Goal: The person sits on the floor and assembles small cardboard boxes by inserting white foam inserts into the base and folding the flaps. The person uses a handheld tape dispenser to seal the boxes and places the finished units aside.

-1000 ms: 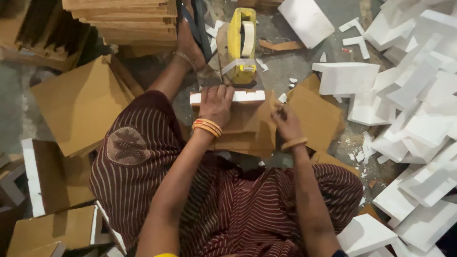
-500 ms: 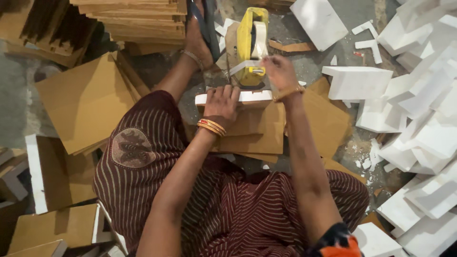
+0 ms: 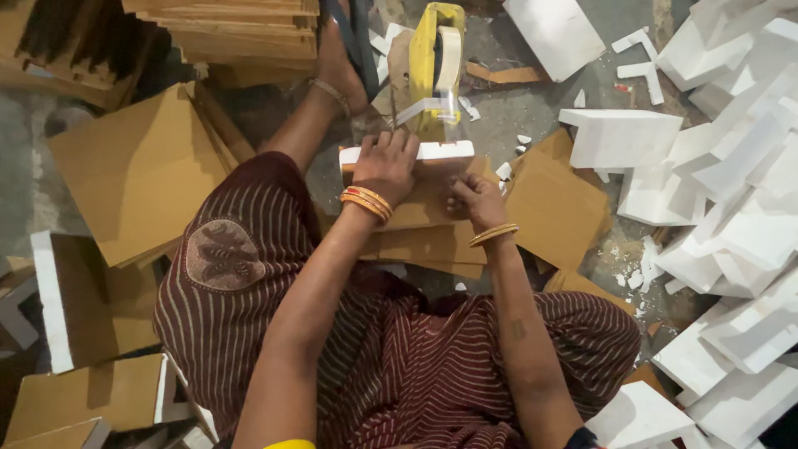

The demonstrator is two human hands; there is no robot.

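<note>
My left hand [image 3: 384,166] lies over the left end of a long white foam block [image 3: 440,151] and holds it down against a folded brown cardboard sheet [image 3: 420,241]. My right hand [image 3: 474,198] sits just below the block, with its fingers curled and pressing on the cardboard's right part. Both wrists wear bangles. Just beyond the block stands a yellow tape dispenser [image 3: 434,62]. A strip of clear tape hangs from it toward the block.
Many white foam pieces [image 3: 731,208] are heaped on the right. Flat cardboard sheets [image 3: 141,166] lie at the left and a stack [image 3: 241,33] at the top. Cardboard-wrapped foam blocks [image 3: 91,391] sit at the lower left. My foot [image 3: 337,58] rests beside the dispenser.
My right hand reached up to the tape dispenser half a second ago and has come back down onto the cardboard below the foam block. My left hand stayed on the block.
</note>
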